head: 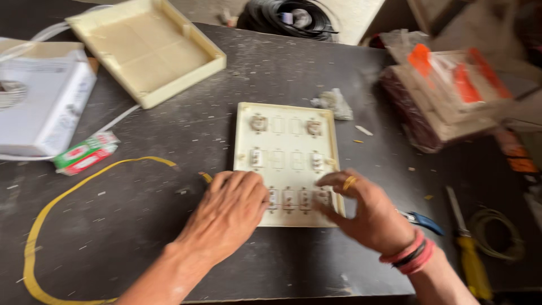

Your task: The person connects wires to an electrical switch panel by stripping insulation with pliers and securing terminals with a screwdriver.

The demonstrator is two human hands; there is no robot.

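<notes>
The cream switch plate lay lengthwise away from both hands; left hand and right hand rested loosely curled on its near edge, seemingly gripping nothing

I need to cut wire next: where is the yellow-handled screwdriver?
In the head view, the yellow-handled screwdriver lies at the table's right edge, beside the right hand.

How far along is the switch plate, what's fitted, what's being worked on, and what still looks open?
Fitted: the cream plate shows modules in its outer top and middle slots and along the bottom row. In hand: the left hand and right hand both rest on that bottom row. Left: the inner top and middle slots look empty, though blur limits certainty. The cream back box lies apart, unjoined; the yellow screwdriver lies untouched.
</notes>
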